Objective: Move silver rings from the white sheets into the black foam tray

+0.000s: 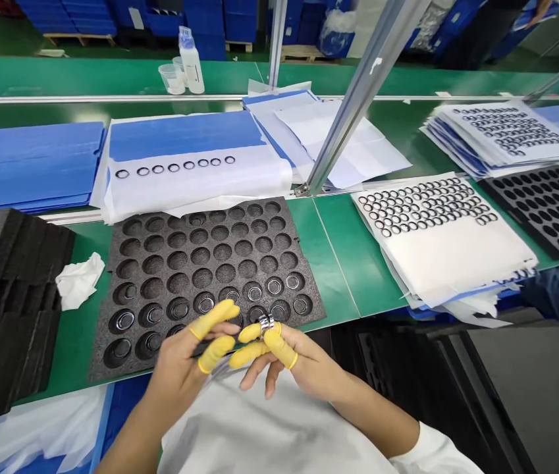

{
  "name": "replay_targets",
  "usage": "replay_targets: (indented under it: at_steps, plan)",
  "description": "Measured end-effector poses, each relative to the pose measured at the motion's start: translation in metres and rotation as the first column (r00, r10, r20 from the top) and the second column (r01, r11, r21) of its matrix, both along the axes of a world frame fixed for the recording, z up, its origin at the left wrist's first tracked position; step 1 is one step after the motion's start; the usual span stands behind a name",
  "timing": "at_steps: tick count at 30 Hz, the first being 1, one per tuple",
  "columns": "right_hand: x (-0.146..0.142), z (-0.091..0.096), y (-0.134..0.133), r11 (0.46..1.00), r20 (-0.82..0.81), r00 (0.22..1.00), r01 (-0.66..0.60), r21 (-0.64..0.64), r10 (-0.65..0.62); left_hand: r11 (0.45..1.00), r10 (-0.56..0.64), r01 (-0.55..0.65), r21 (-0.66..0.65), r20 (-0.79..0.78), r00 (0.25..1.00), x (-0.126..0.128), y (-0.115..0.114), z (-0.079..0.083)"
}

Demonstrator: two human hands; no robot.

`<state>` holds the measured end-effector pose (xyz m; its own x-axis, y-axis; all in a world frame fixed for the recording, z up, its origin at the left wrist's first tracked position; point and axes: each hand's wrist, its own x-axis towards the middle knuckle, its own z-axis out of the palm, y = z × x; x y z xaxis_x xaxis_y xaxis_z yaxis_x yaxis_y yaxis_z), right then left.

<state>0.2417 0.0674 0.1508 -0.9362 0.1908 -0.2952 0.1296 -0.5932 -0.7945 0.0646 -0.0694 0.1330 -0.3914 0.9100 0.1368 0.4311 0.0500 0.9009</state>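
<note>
The right hand [303, 355] pinches a polished metal ring [264, 323] in a narrow grip at the fingertips, just over the near edge of a black foam tray [259, 263]; it may be two bands side by side, which the view cannot settle. Yellow finger cots [279, 347] sheathe fingers on both hands, presumably to keep skin oil off the shiny metal. The left hand [180, 355] holds nothing visible, its fingers spread wide and close beside the ring. The tray's round pockets seem cut to keep each piece apart, with more rings [205, 304] seated in its nearest rows. Farther right on the green desk [338, 263], a white sheet [437, 263] carries tightly packed rows of rings – likely laid flat so that each can be picked up easily – and a shorter row lies on another sheet [185, 187] over a blue board [185, 135].
</note>
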Motion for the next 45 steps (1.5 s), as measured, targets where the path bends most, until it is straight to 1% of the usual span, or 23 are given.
replay_targets:
  at_steps: [1, 2, 4, 6, 9, 11, 13, 15, 17, 18, 21, 26, 30, 33, 36, 38, 40, 42, 43, 45]
  plan:
    - [0.001, 0.003, -0.001, 0.999, -0.013, 1.0, -0.018, 0.046, 0.019, 0.998, -0.044, 0.043, 0.041, 0.023, 0.999, 0.009, 0.003, 0.005]
    - [0.001, 0.006, -0.002, 0.995, -0.024, 0.999, -0.032, 0.099, 0.034, 0.995, -0.065, 0.063, 0.073, 0.036, 0.997, 0.015, 0.006, 0.009]
    - [0.004, 0.01, -0.002, 0.973, -0.035, 0.997, -0.052, 0.223, 0.062, 0.992, -0.05, 0.044, 0.115, 0.049, 0.998, 0.022, 0.011, 0.016]
    - [0.006, 0.012, 0.0, 0.932, -0.051, 0.995, -0.061, 0.356, 0.085, 0.994, -0.017, 0.009, 0.112, 0.074, 0.997, 0.026, 0.014, 0.021]
    - [0.009, 0.009, 0.003, 0.845, -0.113, 0.987, -0.037, 0.534, 0.115, 0.993, -0.08, 0.068, 0.096, 0.129, 0.988, 0.028, 0.014, 0.025]
    - [0.01, 0.004, 0.004, 0.772, -0.167, 0.977, 0.001, 0.636, 0.136, 0.99, -0.105, 0.089, 0.109, 0.15, 0.983, 0.03, 0.012, 0.026]
    - [0.011, 0.0, 0.006, 0.69, -0.181, 0.967, 0.008, 0.724, 0.179, 0.991, -0.064, 0.046, 0.126, 0.144, 0.988, 0.033, 0.009, 0.025]
    - [0.011, -0.003, 0.008, 0.609, -0.149, 0.963, -0.02, 0.793, 0.226, 0.989, -0.021, 0.001, 0.147, 0.131, 0.991, 0.036, 0.006, 0.025]
    - [0.012, -0.004, 0.011, 0.552, -0.114, 0.957, -0.055, 0.832, 0.266, 0.986, -0.02, -0.001, 0.167, 0.126, 0.992, 0.039, 0.004, 0.026]
    - [0.012, -0.004, 0.012, 0.537, -0.11, 0.954, -0.061, 0.842, 0.28, 0.985, -0.024, 0.002, 0.172, 0.126, 0.992, 0.04, 0.004, 0.027]
    - [0.011, -0.001, 0.016, 0.53, -0.136, 0.942, -0.05, 0.846, 0.307, 0.984, -0.027, 0.003, 0.177, 0.131, 0.991, 0.041, 0.006, 0.032]
    - [0.008, 0.006, 0.016, 0.537, -0.174, 0.949, 0.007, 0.843, 0.261, 0.979, 0.01, -0.039, 0.202, 0.146, 0.989, 0.043, 0.009, 0.038]
    - [0.007, 0.008, 0.015, 0.558, -0.193, 0.952, 0.03, 0.83, 0.236, 0.984, 0.037, -0.07, 0.161, 0.2, 0.979, 0.043, 0.009, 0.033]
    - [0.006, 0.008, 0.014, 0.573, -0.198, 0.961, 0.055, 0.818, 0.191, 0.987, 0.06, -0.094, 0.131, 0.239, 0.969, 0.042, 0.011, 0.028]
    - [0.007, 0.01, 0.015, 0.612, -0.187, 0.966, 0.038, 0.79, 0.181, 0.985, 0.005, -0.046, 0.164, 0.242, 0.97, 0.04, 0.014, 0.029]
    - [0.007, 0.013, 0.016, 0.65, -0.189, 0.962, 0.016, 0.76, 0.197, 0.982, -0.038, -0.002, 0.191, 0.208, 0.977, 0.038, 0.017, 0.033]
    - [0.008, 0.013, 0.018, 0.671, -0.204, 0.955, 0.009, 0.741, 0.213, 0.978, -0.046, 0.008, 0.21, 0.174, 0.984, 0.039, 0.019, 0.038]
    - [0.007, 0.013, 0.019, 0.657, -0.227, 0.95, 0.032, 0.753, 0.214, 0.971, -0.031, -0.005, 0.238, 0.149, 0.988, 0.04, 0.02, 0.043]
    - [0.007, 0.012, 0.02, 0.637, -0.237, 0.95, 0.054, 0.769, 0.205, 0.968, -0.023, -0.012, 0.252, 0.137, 0.99, 0.041, 0.021, 0.045]
    - [0.006, 0.011, 0.02, 0.58, -0.256, 0.95, 0.108, 0.807, 0.179, 0.964, -0.014, -0.016, 0.267, 0.109, 0.994, 0.042, 0.021, 0.045]
